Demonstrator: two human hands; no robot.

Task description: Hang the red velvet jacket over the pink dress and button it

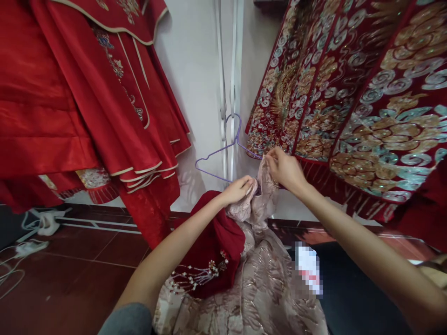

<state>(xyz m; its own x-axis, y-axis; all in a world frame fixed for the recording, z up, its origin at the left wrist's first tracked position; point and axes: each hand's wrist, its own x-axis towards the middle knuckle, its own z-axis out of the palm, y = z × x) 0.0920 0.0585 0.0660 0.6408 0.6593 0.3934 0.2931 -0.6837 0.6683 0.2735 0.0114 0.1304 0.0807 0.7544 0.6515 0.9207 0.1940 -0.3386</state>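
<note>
A pale pink brocade dress (265, 270) hangs down below my hands, its upper part bunched between them. My left hand (240, 190) is closed on one side of its top. Higher and to the right, my right hand (284, 168) pinches the dress's other shoulder at the right arm of a purple wire hanger (214, 152). The hanger hangs by its hook on a white strap, and its left arm is bare. A dark red cloth (216, 242) with a beaded trim lies over the dress under my left forearm.
Red garments with cream edging (139, 116) hang at the left. A dark red embroidered, fringed garment (324, 107) hangs at the right. White straps (226, 60) run down the wall. A white rack bar (104, 225) and cables (14, 270) are low on the left. Something black (352, 288) lies at lower right.
</note>
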